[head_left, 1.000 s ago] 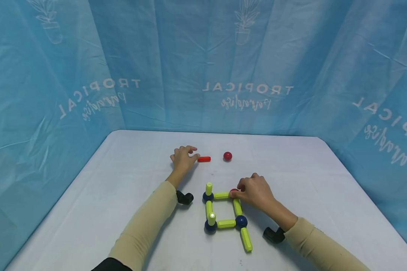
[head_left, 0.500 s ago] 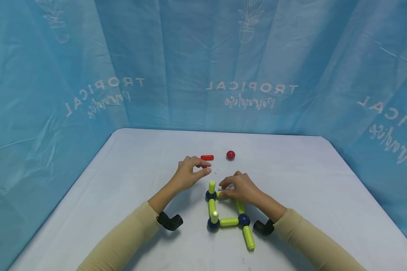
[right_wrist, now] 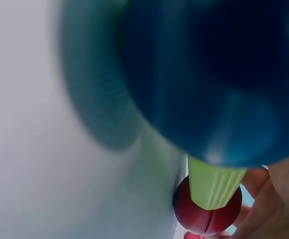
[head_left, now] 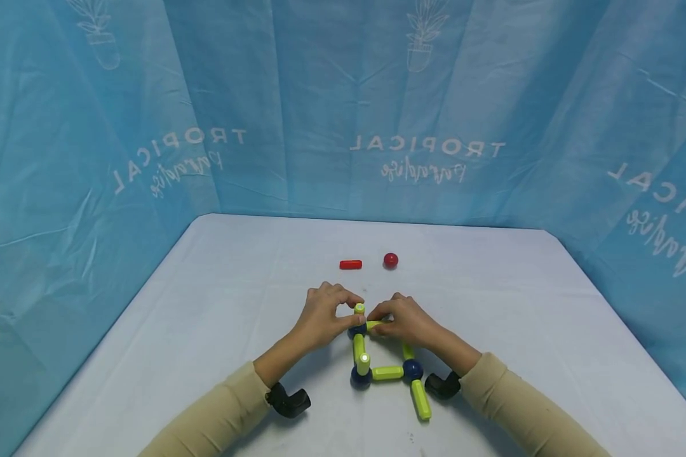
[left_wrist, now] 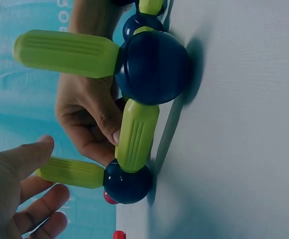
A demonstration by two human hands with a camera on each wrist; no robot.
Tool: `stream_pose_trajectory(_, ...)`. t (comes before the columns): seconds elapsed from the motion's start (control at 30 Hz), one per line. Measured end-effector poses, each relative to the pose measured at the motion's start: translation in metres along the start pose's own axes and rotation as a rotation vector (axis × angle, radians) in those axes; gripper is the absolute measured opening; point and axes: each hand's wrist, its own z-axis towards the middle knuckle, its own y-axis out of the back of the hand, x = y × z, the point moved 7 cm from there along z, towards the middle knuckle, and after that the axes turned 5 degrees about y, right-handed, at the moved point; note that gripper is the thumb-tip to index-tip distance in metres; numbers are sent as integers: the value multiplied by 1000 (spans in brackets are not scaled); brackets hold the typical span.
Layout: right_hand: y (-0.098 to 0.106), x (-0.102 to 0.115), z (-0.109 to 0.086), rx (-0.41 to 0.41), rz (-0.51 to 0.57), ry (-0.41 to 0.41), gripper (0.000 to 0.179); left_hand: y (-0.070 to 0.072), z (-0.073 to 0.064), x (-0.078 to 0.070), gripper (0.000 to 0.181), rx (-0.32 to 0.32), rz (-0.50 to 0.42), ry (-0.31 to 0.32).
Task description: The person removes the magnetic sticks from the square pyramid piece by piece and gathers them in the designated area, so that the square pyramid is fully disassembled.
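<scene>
Lime green magnetic sticks and balls form a square frame on the table. My left hand [head_left: 322, 317] pinches the upright stick [left_wrist: 72, 172] on the far left dark blue ball [left_wrist: 128, 181], thumb on one side. Close to its right, my right hand [head_left: 403, 317] pinches the frame's far stick [head_left: 374, 324] between finger and thumb. That hand hides the red corner ball in the head view; the right wrist view shows this red ball [right_wrist: 206, 209]. A second upright stick [head_left: 364, 365] stands on the near left blue ball [head_left: 361, 379].
From the near right blue ball [head_left: 413, 369] another stick [head_left: 420, 400] lies toward the front. Beyond the hands are a loose red stick [head_left: 350, 264] and a loose red ball [head_left: 390, 260]. A blue printed curtain [head_left: 320, 95] encloses the white table [head_left: 251, 266].
My left hand has left the loose red stick, come nearer and taken hold of the far left upright stick. My right hand has shifted left from the red corner ball onto the far stick.
</scene>
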Motion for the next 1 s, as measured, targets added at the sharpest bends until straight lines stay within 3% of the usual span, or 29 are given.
stream_pose_trajectory(0.27,1,-5,-5,-22,0,-16,23,2,0,1,18,-45,-25,9)
stream_pose_trajectory(0.43,5,-8,-9,-24,6,-38,21,2,-3,22,18,-24,-97,98)
stream_pose_trajectory(0.7,8,-12,-11,-36,17,-53,22,-5,-9,60,17,71,-196,232)
stream_pose_trajectory(0.83,8,-12,-10,-33,25,-59,23,-11,-10,70,16,96,-176,245)
stream_pose_trajectory(1.0,6,-10,-8,-23,34,-71,31,-12,-10,70,16,89,-149,231)
